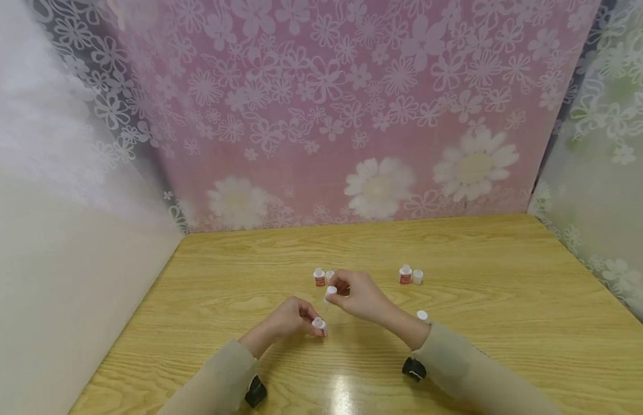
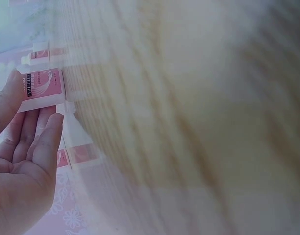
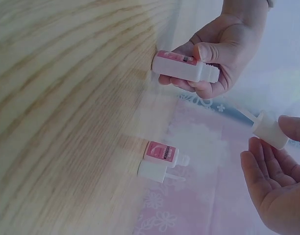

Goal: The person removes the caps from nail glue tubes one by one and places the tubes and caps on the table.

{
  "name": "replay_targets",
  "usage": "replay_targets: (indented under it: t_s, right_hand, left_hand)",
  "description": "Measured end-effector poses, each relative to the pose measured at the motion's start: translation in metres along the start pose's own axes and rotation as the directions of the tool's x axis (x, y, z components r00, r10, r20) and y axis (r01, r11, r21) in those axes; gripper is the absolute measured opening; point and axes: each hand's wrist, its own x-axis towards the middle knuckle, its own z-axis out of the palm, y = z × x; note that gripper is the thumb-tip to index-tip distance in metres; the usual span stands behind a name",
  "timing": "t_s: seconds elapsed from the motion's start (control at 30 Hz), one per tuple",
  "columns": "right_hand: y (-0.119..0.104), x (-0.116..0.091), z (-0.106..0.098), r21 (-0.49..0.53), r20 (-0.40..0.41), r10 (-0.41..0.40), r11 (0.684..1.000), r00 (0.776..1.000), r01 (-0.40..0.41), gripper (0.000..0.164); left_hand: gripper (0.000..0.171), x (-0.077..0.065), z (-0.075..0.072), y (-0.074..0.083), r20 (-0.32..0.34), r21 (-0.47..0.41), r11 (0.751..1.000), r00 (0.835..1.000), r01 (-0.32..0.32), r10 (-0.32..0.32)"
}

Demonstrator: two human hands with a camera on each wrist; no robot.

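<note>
My left hand (image 1: pixel 292 317) pinches a small white nail glue bottle (image 1: pixel 319 331) with a pink label between thumb and fingers. The bottle is uncapped and its bare neck shows; its base is right at the tabletop. Up and to the right of it in the head view, my right hand (image 1: pixel 364 297) pinches a white brush cap (image 3: pixel 270 130) between thumb and fingertips. A thin applicator stem (image 3: pixel 246 114) sticks out of this cap toward the bottle's side, apart from the neck.
Farther back on the wooden table (image 1: pixel 238 271) stand two more uncapped glue bottles, one at centre (image 1: pixel 319 279) and one at right (image 1: pixel 405 276). A white cap (image 1: pixel 417 278) stands beside the right one. Another white-topped item (image 1: pixel 422 315) is partly hidden by my right forearm. Flowered panels (image 1: pixel 311 144) enclose the table.
</note>
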Motion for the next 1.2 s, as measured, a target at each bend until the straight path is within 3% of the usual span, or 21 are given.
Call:
replay_targets:
  t_s: [0.27,0.53,0.7,0.87,1.03,1.2]
  right_hand:
    - [0.004,-0.001,-0.002,0.013,-0.027,0.040,0.999,0.999,-0.039,0.010]
    - [0.009,0.000,-0.006,0.084,-0.073,0.080,0.994,0.994,-0.073,0.013]
    - [0.015,-0.001,-0.008,0.158,-0.059,0.124,0.981,0.991,-0.113,0.015]
    - [0.021,-0.003,-0.009,0.282,-0.021,0.154,0.949,0.988,-0.142,0.019]
    - [0.025,-0.005,-0.011,0.411,0.006,0.177,0.897,0.984,-0.164,0.018]
    - [0.027,-0.006,-0.011,0.479,0.021,0.199,0.858,0.980,-0.185,0.014]
  left_hand:
    - [0.012,-0.001,0.000,0.002,0.005,-0.010,1.000,1.000,0.004,-0.004]
    - [0.014,-0.002,-0.001,0.003,0.006,-0.021,1.000,1.000,-0.005,0.005]
    - [0.015,-0.004,-0.001,0.005,0.012,-0.070,0.998,1.000,0.003,-0.002]
    - [0.015,-0.003,-0.001,0.005,0.011,-0.079,0.997,1.000,0.005,-0.004]
    - [0.016,-0.001,-0.002,0.003,-0.015,-0.041,0.999,1.000,-0.002,0.001]
    - [0.017,-0.002,-0.002,0.003,-0.031,-0.009,1.000,0.999,-0.004,0.003]
